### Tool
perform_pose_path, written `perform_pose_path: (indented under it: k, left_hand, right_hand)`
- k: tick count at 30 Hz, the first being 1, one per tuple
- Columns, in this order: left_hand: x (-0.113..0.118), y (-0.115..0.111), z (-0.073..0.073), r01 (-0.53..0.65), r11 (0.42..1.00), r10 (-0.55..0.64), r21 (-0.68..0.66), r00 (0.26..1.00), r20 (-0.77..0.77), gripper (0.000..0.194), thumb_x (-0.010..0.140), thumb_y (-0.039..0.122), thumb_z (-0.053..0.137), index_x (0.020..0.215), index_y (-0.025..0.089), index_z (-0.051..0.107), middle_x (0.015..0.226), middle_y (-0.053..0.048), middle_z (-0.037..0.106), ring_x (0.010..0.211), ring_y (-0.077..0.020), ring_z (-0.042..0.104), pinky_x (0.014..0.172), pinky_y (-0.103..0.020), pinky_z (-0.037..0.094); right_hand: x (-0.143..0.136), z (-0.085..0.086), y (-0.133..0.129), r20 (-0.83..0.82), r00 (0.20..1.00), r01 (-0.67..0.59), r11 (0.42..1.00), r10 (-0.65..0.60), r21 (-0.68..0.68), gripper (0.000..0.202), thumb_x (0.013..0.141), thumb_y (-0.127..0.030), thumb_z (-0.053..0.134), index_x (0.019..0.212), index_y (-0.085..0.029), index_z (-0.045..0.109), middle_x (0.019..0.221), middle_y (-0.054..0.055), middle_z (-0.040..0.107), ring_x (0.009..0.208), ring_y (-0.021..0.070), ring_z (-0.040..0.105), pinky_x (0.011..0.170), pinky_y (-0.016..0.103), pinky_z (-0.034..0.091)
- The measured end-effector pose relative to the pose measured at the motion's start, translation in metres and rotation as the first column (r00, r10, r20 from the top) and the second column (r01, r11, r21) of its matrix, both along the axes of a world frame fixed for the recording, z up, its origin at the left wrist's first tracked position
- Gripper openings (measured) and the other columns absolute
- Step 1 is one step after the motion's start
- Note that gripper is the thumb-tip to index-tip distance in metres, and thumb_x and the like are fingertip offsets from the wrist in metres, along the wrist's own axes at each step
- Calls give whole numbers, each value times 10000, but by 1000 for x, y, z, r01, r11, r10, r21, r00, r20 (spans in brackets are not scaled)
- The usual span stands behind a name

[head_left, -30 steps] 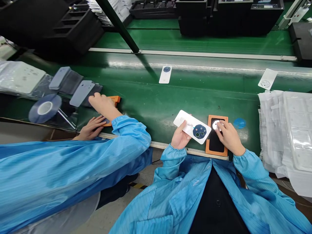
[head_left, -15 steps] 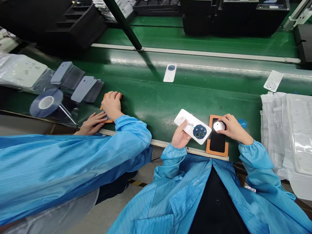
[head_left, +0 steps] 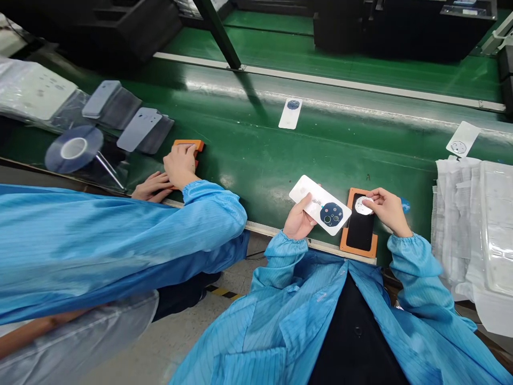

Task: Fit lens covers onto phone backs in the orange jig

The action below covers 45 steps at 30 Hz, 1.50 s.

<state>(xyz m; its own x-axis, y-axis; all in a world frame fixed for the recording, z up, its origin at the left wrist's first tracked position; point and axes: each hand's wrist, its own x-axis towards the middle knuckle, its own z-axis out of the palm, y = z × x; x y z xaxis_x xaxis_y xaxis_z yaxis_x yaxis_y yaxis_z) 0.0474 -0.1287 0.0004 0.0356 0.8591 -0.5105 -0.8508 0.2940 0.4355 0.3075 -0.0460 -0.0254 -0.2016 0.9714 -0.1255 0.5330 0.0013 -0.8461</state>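
A white card [head_left: 318, 204] is held by the left hand [head_left: 298, 220], pinched between thumb and fingers. A white disc [head_left: 361, 206] is pinched in the fingers of the right hand [head_left: 389, 210] over the upper end of a black slab [head_left: 359, 232]; whether disc and slab touch cannot be told. The slab is seated in an orange frame [head_left: 344, 244] at the tabletop's [head_left: 248, 160] near edge.

Orange frame [head_left: 343, 241], white-and-navy panel [head_left: 321, 205]

A blue, finely striped smock [head_left: 304, 305] with gathered cuffs [head_left: 285, 245] and a near-left pocket [head_left: 250, 366] hangs open over a black top [head_left: 340, 331].
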Motion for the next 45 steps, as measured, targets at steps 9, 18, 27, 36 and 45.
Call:
perform_pose_path:
  k: [9, 18, 27, 36, 45]
  left_hand:
    - [5, 0, -3, -48, 995, 52, 85, 997, -49, 485, 833, 216, 767, 1302, 165, 653, 887, -16, 746, 560, -82, 619, 355, -165, 368]
    - [54, 1, -7, -99, 967, 185, 235, 907, -378, 444, 713, 412, 899, 1002, 136, 705, 855, -36, 729, 639, -133, 652, 446, -216, 507]
    - [77, -5, -9, -156, 953, 259, 261, 865, -430, 529, 789, 548, 826, 1137, 161, 735, 1119, -95, 764, 938, -220, 741, 804, -317, 622]
    - [76, -2, -15, -213, 937, 328, 279, 813, -482, 454, 882, 438, 770, 1250, 180, 703, 1299, -92, 717, 1230, -245, 672, 1083, -356, 531]
    - [77, -1, -10, -235, 925, 371, 299, 731, -572, 495, 888, 491, 756, 1278, 190, 696, 1270, -92, 727, 1280, -266, 646, 1109, -375, 519]
  right_hand:
    - [9, 33, -19, 212, 965, 30, 864, -156, 503, 200, 893, -405, 708, 927, -210, 732, 912, 41, 680, 715, 166, 579, 663, 324, 484]
    - [-30, 64, -66, 108, 993, -108, 729, 47, 676, 53, 961, -231, 656, 954, -221, 707, 885, 40, 729, 741, 171, 653, 677, 322, 533]
    - [-52, 35, -66, 260, 965, -191, 614, -24, 766, 295, 971, -263, 663, 1255, -192, 697, 1155, 140, 714, 1049, 264, 677, 879, 408, 588]
    - [-54, 12, -65, 271, 962, -232, 657, 43, 718, 311, 963, -299, 689, 1272, -267, 710, 1276, 110, 709, 1114, 292, 666, 971, 500, 583]
    - [-59, 28, -62, 52, 999, -29, 683, -14, 730, 113, 971, -277, 661, 974, -263, 772, 1089, 62, 782, 1098, 267, 730, 951, 484, 629]
